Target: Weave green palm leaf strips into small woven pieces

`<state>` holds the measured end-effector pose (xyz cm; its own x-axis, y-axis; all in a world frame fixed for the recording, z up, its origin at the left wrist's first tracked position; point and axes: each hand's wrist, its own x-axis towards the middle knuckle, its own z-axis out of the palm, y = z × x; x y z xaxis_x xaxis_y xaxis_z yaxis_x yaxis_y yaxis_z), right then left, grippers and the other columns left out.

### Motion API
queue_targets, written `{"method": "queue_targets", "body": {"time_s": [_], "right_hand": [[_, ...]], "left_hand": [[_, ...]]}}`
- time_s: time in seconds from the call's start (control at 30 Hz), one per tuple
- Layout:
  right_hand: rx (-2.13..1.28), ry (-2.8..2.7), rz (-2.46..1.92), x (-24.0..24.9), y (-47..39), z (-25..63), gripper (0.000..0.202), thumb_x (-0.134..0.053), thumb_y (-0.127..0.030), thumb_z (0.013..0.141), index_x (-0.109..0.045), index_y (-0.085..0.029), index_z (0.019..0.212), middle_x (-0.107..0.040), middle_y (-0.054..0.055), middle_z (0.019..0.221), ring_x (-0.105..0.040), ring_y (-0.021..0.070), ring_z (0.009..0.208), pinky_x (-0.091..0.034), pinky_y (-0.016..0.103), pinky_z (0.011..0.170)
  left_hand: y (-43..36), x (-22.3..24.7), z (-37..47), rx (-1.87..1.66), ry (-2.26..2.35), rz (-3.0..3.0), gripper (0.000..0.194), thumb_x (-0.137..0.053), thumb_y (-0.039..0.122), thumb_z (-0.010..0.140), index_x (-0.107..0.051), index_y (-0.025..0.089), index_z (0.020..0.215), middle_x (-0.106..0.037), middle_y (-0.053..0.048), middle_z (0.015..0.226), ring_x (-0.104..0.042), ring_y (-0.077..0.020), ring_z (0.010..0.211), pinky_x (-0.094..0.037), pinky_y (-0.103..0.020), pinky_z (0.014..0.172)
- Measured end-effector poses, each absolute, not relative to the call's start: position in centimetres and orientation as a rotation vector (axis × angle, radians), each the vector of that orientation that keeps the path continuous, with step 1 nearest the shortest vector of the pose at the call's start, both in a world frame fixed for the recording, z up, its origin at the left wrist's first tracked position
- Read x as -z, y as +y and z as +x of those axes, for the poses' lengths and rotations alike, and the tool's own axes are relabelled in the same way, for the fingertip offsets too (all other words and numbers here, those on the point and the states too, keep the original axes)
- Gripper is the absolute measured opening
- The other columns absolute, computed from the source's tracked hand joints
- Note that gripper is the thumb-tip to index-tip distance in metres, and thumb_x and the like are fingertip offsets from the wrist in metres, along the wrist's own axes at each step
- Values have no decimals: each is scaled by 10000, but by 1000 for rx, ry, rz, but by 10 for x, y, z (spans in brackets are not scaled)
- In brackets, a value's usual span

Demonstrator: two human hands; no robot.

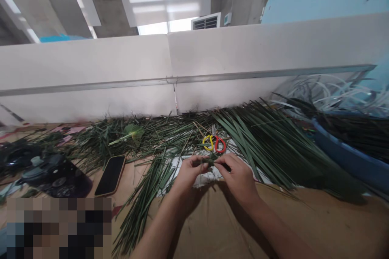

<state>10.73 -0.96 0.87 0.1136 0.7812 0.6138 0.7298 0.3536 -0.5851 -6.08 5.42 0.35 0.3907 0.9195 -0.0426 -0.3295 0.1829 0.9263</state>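
Green leaf piece (210, 162) sits between the fingertips of both hands, just above the far edge of a brown sheet (219, 222) that spreads beneath the forearms. The left hand (191, 171) pinches it from its side, thumb and forefinger closed on it with hardly any gap; the right hand (238, 173) pinches the opposite end, thumb and fingertips likewise drawn together. The two hands nearly meet, and the fingers cover much of the piece, so its exact shape cannot be told.

Left of the left forearm lies a bundle of narrow leaves (147, 196), with a phone (110, 176) beyond its edge, dark screen up, and a dark lidded container (60, 176) farther left. Just past the fingertips, scissors (214, 134) with one yellow and one red handle lie with their blades pointing away. Right of them fans a large sheaf of long leaves (273, 151), near a blue tub (343, 156). Farther back, loose cut stems (170, 131) line the foot of a white partition (227, 56).
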Motion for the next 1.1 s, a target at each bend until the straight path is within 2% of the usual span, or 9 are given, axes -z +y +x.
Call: {"method": "queue_targets", "body": {"time_s": [0.23, 0.37, 0.5, 0.6, 0.83, 1.1], "right_hand": [[-125, -1607, -1398, -8, -9, 107, 147, -593, -263, 958, -667, -220, 839, -688, 41, 847, -649, 234, 819, -455, 356, 753], [-182, -1602, -1401, -9, -8, 108, 152, -599, -283, 946, -687, -232, 833, -711, 46, 847, -665, 245, 816, -475, 366, 745], [-138, -1554, -1338, -13, -5, 116, 148, -617, -310, 933, -753, -258, 958, -783, 73, 988, -708, 283, 938, -510, 427, 866], [-52, -1482, -1304, -16, -3, 125, 168, -643, -317, 928, -777, -264, 1015, -786, 78, 1053, -700, 291, 1020, -501, 455, 944], [-2, -1512, -1262, -12, 0, 124, 148, -673, -310, 919, -803, -262, 972, -757, 80, 978, -676, 284, 957, -518, 445, 877], [53, -1588, -1302, -6, 1, 119, 99, -679, -246, 918, -778, -244, 922, -737, 62, 939, -655, 266, 925, -480, 416, 858]], "left_hand": [[57, -1, -61, -979, 730, 1090, 396, -987, 339, 510, -794, 175, 815, -750, -85, 836, -646, -191, 757, -518, -312, 750], [54, 4, -58, -977, 693, 992, 406, -989, 305, 509, -786, 159, 830, -741, -76, 830, -634, -162, 722, -505, -273, 706], [54, 4, -59, -1016, 707, 852, 450, -975, 258, 535, -775, 157, 925, -742, -61, 849, -638, -136, 688, -502, -247, 676], [58, 1, -65, -1032, 764, 838, 457, -980, 265, 530, -752, 149, 910, -759, -78, 864, -687, -161, 724, -527, -258, 705], [62, 0, -70, -1010, 768, 844, 434, -954, 326, 601, -713, 173, 927, -786, -90, 877, -744, -207, 773, -571, -301, 752], [56, -6, -65, -1009, 758, 844, 460, -980, 327, 546, -714, 163, 884, -768, -67, 821, -707, -169, 712, -554, -283, 740]]}}
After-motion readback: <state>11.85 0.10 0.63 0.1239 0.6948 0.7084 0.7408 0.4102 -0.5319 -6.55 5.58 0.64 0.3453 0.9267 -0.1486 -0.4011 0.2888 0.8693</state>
